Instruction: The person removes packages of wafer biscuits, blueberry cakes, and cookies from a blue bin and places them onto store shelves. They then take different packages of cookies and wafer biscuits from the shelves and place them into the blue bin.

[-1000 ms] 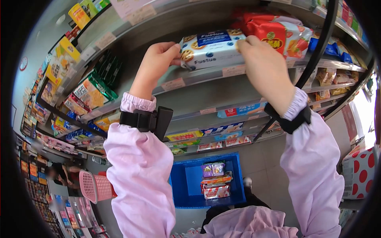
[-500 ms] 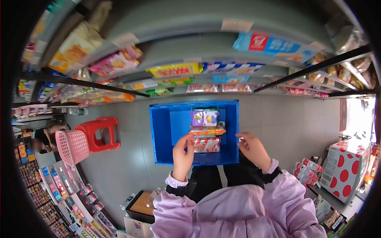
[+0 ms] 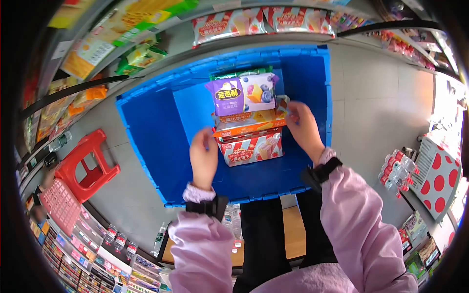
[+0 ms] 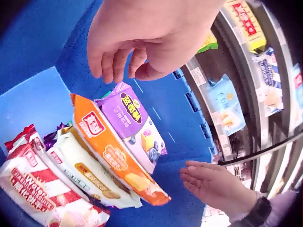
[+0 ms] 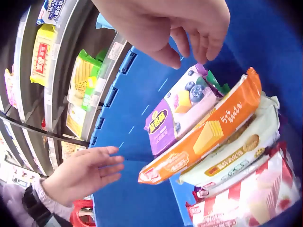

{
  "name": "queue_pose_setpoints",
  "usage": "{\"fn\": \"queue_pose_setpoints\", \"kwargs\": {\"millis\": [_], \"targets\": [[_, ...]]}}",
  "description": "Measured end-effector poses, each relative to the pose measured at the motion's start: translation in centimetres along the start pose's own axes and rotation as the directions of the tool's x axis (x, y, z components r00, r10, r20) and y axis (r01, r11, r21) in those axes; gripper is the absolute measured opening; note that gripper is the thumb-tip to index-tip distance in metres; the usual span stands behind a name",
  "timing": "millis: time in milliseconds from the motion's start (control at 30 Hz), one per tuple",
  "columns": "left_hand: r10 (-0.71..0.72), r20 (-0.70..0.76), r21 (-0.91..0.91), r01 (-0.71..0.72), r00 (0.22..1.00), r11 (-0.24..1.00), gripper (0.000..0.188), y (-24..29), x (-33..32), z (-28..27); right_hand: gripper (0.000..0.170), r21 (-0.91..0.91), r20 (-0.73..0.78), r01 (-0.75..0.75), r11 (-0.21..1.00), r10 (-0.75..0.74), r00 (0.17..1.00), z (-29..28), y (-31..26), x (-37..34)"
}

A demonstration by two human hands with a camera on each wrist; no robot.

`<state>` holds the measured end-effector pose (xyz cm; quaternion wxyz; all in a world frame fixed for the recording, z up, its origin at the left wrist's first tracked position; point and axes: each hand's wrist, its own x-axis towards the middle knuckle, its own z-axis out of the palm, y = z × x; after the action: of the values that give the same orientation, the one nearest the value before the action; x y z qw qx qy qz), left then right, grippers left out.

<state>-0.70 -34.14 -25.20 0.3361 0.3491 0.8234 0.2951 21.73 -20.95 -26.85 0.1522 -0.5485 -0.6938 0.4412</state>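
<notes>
Inside a blue plastic crate (image 3: 168, 183) stands a row of biscuit packs. Nearest the body is a red-and-white striped wafer pack (image 3: 254, 149); behind it come a pale pack (image 4: 83, 172), an orange wafer pack (image 3: 251, 124) and a purple blueberry pack (image 3: 244, 95). My left hand (image 3: 204, 158) is at the left end of the row, its fingertips near the orange pack's end. At the right end is my right hand (image 3: 305, 128), fingers loosely bent by the same pack. Both wrist views show the hands above the packs with nothing in their grasp.
Shelves with more wafer packs (image 3: 227, 25) run along the crate's far side. On the left are a red stool (image 3: 90, 166) and a pink basket (image 3: 61, 205). Bottled water (image 3: 398, 171) and a red-dotted box (image 3: 435, 180) stand at the right.
A second ago both hands held a blue-and-white biscuit pack at the shelf. They came down without it, and are now lower, at the ends of the packs in the crate. The view tilted down.
</notes>
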Motion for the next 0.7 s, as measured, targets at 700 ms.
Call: {"fn": "queue_pose_setpoints", "kwargs": {"millis": [700], "targets": [[-0.290, 0.152, -0.202, 0.317, 0.945, 0.927, 0.047, -0.5, -8.0, 1.2, 0.032, 0.044, 0.447, -0.434, 0.900, 0.371, 0.814, -0.6, -0.6, -7.6]]}}
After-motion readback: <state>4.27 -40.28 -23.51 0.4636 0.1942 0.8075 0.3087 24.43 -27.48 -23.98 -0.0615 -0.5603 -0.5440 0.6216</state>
